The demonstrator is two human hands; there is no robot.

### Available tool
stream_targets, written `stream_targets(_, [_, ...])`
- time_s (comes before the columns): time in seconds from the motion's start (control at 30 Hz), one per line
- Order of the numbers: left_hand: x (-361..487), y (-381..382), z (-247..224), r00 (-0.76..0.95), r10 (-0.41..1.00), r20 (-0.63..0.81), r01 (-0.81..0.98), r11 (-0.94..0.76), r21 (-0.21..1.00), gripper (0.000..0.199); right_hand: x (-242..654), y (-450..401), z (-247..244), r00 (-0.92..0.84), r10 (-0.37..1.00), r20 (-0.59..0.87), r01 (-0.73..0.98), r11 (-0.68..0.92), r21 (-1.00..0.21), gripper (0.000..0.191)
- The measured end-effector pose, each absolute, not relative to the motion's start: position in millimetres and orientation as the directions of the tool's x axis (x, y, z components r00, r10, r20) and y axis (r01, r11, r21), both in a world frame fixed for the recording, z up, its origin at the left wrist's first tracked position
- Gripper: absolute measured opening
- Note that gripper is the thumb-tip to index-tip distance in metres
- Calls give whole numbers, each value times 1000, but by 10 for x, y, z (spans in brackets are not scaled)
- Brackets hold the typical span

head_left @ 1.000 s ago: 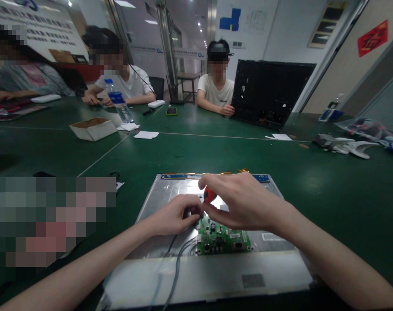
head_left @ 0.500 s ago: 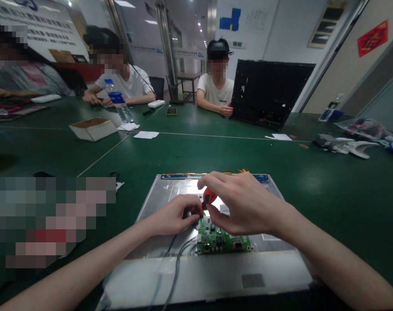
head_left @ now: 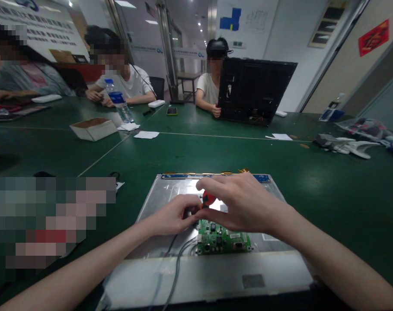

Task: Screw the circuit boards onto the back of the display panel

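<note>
A screwdriver with a red and black handle (head_left: 208, 198) stands over the left edge of a green circuit board (head_left: 222, 242). My right hand (head_left: 241, 203) reaches over the board, its thumb and fingers bent around that handle. Close against the screwdriver's lower end is my left hand (head_left: 180, 214), its fingers curled and closed; whatever they pinch is hidden. The board lies on the silvery metal back of a flat display panel (head_left: 154, 207). Grey cables (head_left: 177, 268) run from the board's left side toward me. The screwdriver's tip is hidden behind my fingers.
A blue strip board (head_left: 183, 176) lines the panel's far edge. Across the green table (head_left: 190, 151), a person holds up a black display housing (head_left: 254, 90). A cardboard box (head_left: 94, 129) and a water bottle (head_left: 120, 101) stand left. White gloves (head_left: 345, 144) lie right.
My right thumb has moved left toward the screwdriver handle and my left fingertips. My left hand stays put. The person opposite has shifted the black housing to the left.
</note>
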State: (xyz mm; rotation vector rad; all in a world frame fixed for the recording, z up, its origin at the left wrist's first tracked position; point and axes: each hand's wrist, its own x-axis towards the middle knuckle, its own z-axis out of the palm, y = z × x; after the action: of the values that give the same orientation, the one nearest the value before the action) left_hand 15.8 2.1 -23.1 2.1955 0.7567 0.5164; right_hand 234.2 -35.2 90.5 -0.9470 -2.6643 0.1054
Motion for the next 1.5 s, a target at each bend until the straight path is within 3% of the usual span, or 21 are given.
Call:
stream_targets(0.17, [155, 13, -223, 733, 661, 163, 346, -568, 747, 8, 2345, -355, 913, -723, 634, 276, 614, 772, -164, 14])
stream_targets(1.17, [146, 14, -210, 732, 658, 176, 366, -598, 713, 6, 2357, -337, 895, -720, 639, 271, 620, 767, -164, 21])
stream_targets(1.4, [139, 18, -216, 740, 660, 129, 368, -557, 744, 10, 2356, -323, 914, -701, 658, 275, 650, 748, -131, 9])
stream_targets(1.5, [135, 22, -228, 739, 662, 121, 366, -546, 753, 11, 2381, -329, 945, -722, 646, 248, 628, 762, -159, 14])
